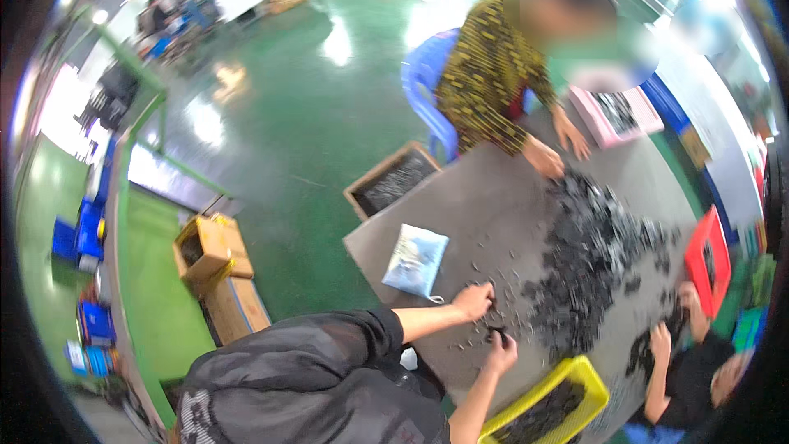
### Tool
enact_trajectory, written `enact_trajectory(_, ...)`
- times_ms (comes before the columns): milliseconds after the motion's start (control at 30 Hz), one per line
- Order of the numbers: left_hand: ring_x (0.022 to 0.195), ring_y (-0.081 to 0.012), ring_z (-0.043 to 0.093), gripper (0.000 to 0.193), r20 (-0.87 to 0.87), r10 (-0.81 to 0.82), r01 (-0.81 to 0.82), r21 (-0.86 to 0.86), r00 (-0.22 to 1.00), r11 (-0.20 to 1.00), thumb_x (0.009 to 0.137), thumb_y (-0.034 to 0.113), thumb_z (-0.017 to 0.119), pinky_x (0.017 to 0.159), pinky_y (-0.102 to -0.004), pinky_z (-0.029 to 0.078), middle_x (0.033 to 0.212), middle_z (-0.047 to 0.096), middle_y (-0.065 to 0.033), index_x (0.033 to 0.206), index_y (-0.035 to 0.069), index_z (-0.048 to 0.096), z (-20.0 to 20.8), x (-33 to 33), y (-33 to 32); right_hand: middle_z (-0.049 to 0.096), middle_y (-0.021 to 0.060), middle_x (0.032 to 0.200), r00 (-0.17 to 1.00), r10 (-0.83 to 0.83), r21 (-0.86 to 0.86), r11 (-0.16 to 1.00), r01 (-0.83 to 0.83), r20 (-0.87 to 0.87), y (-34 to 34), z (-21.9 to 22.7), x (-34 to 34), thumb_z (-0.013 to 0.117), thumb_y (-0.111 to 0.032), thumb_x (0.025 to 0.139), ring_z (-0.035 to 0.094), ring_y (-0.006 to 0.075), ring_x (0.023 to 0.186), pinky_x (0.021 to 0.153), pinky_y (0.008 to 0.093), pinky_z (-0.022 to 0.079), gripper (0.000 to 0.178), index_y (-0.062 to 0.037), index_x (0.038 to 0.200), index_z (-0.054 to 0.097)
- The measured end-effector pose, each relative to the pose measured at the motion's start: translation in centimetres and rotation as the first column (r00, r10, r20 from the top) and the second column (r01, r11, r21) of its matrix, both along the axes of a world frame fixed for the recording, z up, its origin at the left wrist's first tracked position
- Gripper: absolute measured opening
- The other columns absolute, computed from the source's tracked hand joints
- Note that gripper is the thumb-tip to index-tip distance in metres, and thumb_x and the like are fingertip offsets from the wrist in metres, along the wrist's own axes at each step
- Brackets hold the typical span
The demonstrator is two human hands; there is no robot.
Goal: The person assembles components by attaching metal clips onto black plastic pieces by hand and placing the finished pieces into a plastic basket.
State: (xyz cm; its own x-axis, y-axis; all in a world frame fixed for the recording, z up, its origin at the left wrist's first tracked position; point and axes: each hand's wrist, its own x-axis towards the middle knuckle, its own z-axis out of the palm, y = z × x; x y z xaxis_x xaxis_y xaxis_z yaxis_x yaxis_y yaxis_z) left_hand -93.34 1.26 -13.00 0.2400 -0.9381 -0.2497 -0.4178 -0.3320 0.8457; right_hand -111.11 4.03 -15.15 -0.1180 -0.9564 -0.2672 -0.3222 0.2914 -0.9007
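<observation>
My left hand (473, 302) is closed at the near side of the grey table, its fingertips pinched. A dark bit shows at those fingertips, too small to name. Closer to the yellow basket, my right hand (504, 354) pinches a small black piece (496, 335). Small thin pieces (504, 289) lie scattered around both hands. Beyond them spreads a large heap of flat black pieces (583, 259). A white and light-blue pouch (416, 261) with a short loop lies on the table left of my left hand.
A yellow basket (598, 399) of black pieces stands by my right forearm. A co-worker in a patterned top (485, 74) reaches into the heap's far end; another person's hands (660, 344) work at right. Pink (604, 127) and red trays (700, 267) and a cardboard box (362, 205) surround the table.
</observation>
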Motion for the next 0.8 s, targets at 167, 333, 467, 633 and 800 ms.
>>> enact_trajectory(167, 0.081, -0.0299, 0.063, 0.020, -0.332, 0.015, -0.019, -0.009, 0.943, 1.000, 0.071, 0.011, 0.059, 0.072, -0.0371, 0.050, 0.083, 0.065, -0.0133, 0.089, 0.006, 0.064, 2.1, -1.3, 0.5, 0.061, 0.0035, 0.085, 0.813, -0.223, 0.356, 0.934, 0.021, 0.538, -2.3, 5.6, 2.0, 0.066, -0.014, 0.082, 0.055, 0.0119, 0.065, 0.054, 0.0234, 0.044, 0.025, -0.0060, 0.101, 0.053)
enact_trajectory(333, 0.085, -0.0217, 0.060, 0.022, 0.166, 0.001, 0.042, -0.256, 0.986, 0.966, 0.076, 0.016, 0.061, 0.077, -0.0328, 0.048, 0.092, 0.060, -0.0120, 0.094, 0.003, 0.061, 5.5, -2.0, -0.1, 0.060, 0.0064, 0.095, 0.983, -0.123, 0.029, 0.992, 0.120, 0.136, -4.9, 3.7, -6.1, 0.066, -0.013, 0.081, 0.057, 0.0161, 0.070, 0.052, 0.0287, 0.047, 0.030, -0.0048, 0.106, 0.051)
enact_trajectory(467, 0.077, -0.0155, 0.057, 0.017, -0.472, -0.286, 0.115, -0.359, 0.834, 0.926, 0.089, 0.019, 0.054, 0.071, -0.0298, 0.047, 0.088, 0.059, -0.0065, 0.095, 0.004, 0.059, 19.3, 0.7, -0.7, 0.062, 0.0151, 0.093, 0.909, -0.383, -0.358, 0.882, 0.307, -0.165, -3.3, 7.7, -13.7, 0.071, -0.011, 0.073, 0.059, 0.0258, 0.075, 0.065, 0.0363, 0.049, 0.030, 0.0025, 0.097, 0.057)
enact_trajectory(633, 0.095, -0.0163, 0.052, 0.032, -0.629, -0.706, -0.026, -0.752, 0.327, 0.658, 0.094, 0.028, 0.045, 0.083, -0.0315, 0.040, 0.103, 0.057, -0.0095, 0.094, -0.001, 0.058, 33.2, 3.5, 4.2, 0.061, 0.0217, 0.091, 0.773, -0.474, -0.673, 0.735, 0.084, -0.421, -2.5, 14.7, -10.1, 0.077, -0.012, 0.065, 0.058, 0.0321, 0.084, 0.079, 0.0403, 0.047, 0.035, 0.0065, 0.091, 0.062)
enact_trajectory(800, 0.132, -0.0336, 0.019, 0.065, -0.348, -0.937, -0.058, -0.935, -0.022, 0.349, 0.093, 0.053, 0.025, 0.103, -0.0470, 0.020, 0.139, 0.026, -0.0226, 0.114, 0.002, 0.058, 37.7, 4.4, 7.5, 0.058, 0.0215, 0.097, 0.925, 0.052, -0.474, 0.847, -0.240, -0.375, -2.8, 11.7, -1.3, 0.073, -0.015, 0.068, 0.054, 0.0326, 0.090, 0.082, 0.0419, 0.044, 0.037, 0.0049, 0.096, 0.059)
